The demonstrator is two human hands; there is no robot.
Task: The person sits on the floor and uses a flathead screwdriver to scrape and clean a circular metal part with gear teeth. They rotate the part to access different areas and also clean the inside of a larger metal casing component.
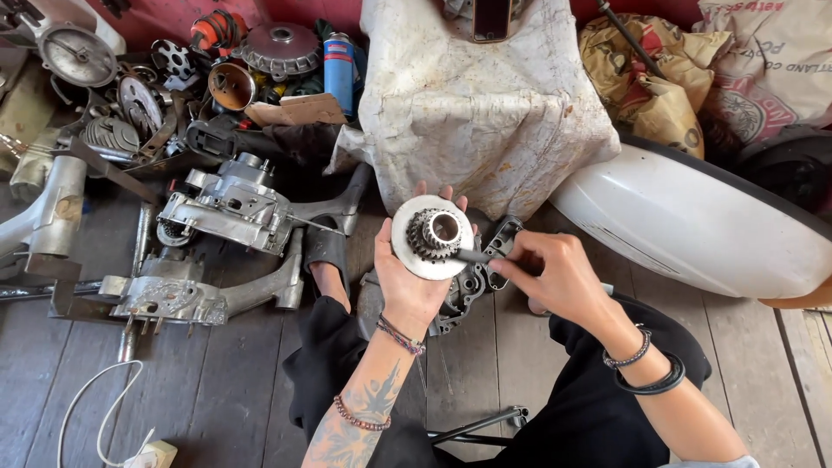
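Cradling a round metal disc with a toothed gear hub [432,237] from behind, the left hand [407,282] is spread wide under it, fingertips showing over the disc's far rim and the thumb side lying along the near edge. The right hand [555,277] is pinched shut on a thin dark tool [472,256], whose tip lies against the gear teeth on the side of the hub nearer that hand.

The disc looks like solid steel: stiff, probably heavy for its size, and likely oily, so slippery on the flat face. The rim and the back seem the safest places to hold; the teeth are sharp-edged and better left free.

Just below the disc, partly hidden by both hands, sits a dark engine casing [472,282]. Left of the disc lies a grey aluminium engine block [230,208], and nearer than that a second casing with a long arm [186,299]. Beyond the disc stands a bulky shape under a stained white cloth [477,104]; to the disc's right curves a white body panel [693,230]. Far left and beyond, a heap of loose parts [173,78] crowds the corner.

All of it lies on a worn wooden plank floor [234,390], with a white cable [95,407] trailing at the near left.
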